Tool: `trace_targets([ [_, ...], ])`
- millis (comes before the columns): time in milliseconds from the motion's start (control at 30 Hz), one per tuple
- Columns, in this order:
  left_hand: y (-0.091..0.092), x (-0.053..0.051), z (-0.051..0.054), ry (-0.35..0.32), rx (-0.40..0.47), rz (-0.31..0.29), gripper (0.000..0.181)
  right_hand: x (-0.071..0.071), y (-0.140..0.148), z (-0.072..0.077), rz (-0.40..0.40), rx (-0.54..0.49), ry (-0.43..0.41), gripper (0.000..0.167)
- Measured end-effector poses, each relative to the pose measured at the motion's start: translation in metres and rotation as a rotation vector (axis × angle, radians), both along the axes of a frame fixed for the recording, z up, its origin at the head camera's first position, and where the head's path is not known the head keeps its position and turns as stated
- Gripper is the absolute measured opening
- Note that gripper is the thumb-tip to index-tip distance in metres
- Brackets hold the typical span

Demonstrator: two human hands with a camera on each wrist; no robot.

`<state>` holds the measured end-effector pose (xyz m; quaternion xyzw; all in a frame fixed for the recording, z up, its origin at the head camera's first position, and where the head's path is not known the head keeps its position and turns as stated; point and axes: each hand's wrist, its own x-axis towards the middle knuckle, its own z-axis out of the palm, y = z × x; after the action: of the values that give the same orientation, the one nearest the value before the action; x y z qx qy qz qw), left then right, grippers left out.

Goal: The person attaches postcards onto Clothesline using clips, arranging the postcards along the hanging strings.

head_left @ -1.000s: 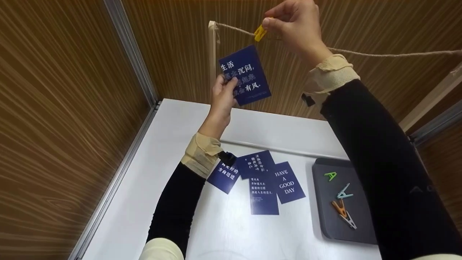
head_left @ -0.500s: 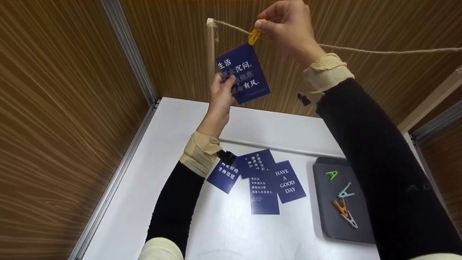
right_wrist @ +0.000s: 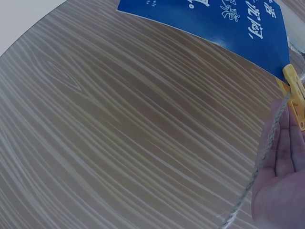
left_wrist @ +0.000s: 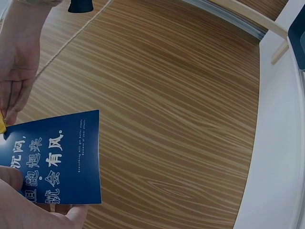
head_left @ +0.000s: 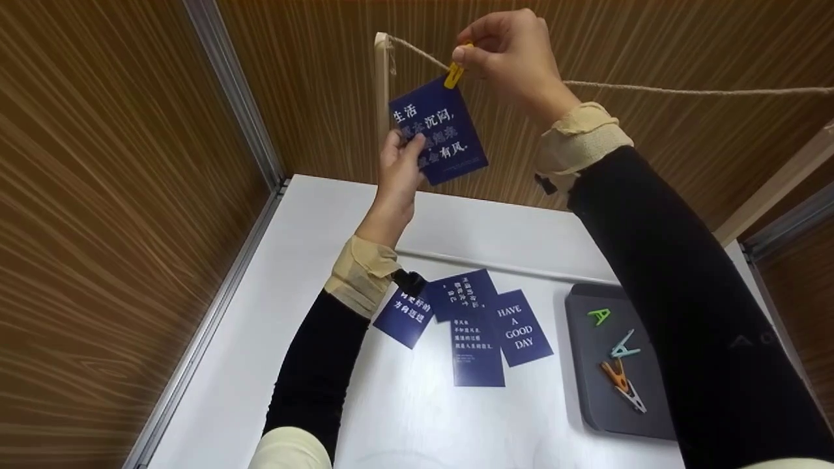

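– Yellow clip (head_left: 454, 76) and your right hand (head_left: 515, 57) have come down a little since a second ago; then the clip sat just off the card (head_left: 448, 130), and now its tip overlaps the card's upper right corner.

– How does the card lie?

– Tilted, its long axis running from upper left to lower right as your head camera sees it, held up in the air above the counter (head_left: 391, 417).

– Which hand is nearer that corner?

– Your right one: thumb and fingers pinch the clip's upper end, just above the corner and to its right. Your left hand (head_left: 399, 163) grips the card lower down by its left side, thumb across the face, so the corner lies up and to the right of it.

– Has the clip bitten?

– You can't tell from these views. What seems to matter is keeping corner, clip tip and rope (head_left: 658, 89) together; the rope comes from the post (head_left: 382, 78) on your left and meets the clip close to the corner.

– And below?

– Other cards (head_left: 479, 355), some overlapping, on the counter; right of them, a dark tray (head_left: 589, 391) with more clips (head_left: 599, 316).
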<state>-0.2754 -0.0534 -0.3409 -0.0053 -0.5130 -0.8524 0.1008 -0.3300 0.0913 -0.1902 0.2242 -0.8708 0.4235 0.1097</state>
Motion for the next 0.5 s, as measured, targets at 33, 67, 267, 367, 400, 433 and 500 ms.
trace_targets([
  [33, -0.0001, 0.0002, -0.0002, -0.003, -0.003, -0.001, 0.011, 0.0002, -0.0001, -0.0009, 0.0, 0.0, 0.003, 0.025],
  [67, -0.0002, 0.0006, -0.0002, -0.005, -0.006, -0.002, 0.012, 0.0006, -0.0002, -0.0018, -0.001, 0.004, 0.009, 0.025],
  [267, -0.0006, 0.0034, 0.0002, -0.018, -0.023, 0.011, 0.011, 0.0022, -0.0036, -0.0036, -0.002, 0.012, -0.003, 0.028],
  [367, 0.0008, 0.0028, 0.0019, -0.018, -0.008, 0.015, 0.01, 0.003, -0.003, -0.003, -0.006, 0.007, -0.011, 0.029],
  [400, 0.0014, 0.0026, 0.0024, -0.018, -0.004, 0.016, 0.01, 0.0031, -0.0023, -0.0027, -0.006, 0.001, -0.014, 0.029],
  [433, 0.0019, 0.0022, 0.0027, -0.015, 0.003, 0.017, 0.011, 0.0033, -0.0016, -0.0023, -0.006, -0.005, -0.019, 0.03],
  [500, 0.0024, 0.0011, 0.0024, -0.005, 0.013, 0.024, 0.011, 0.0039, -0.0002, -0.0016, -0.006, -0.021, -0.044, 0.033],
])
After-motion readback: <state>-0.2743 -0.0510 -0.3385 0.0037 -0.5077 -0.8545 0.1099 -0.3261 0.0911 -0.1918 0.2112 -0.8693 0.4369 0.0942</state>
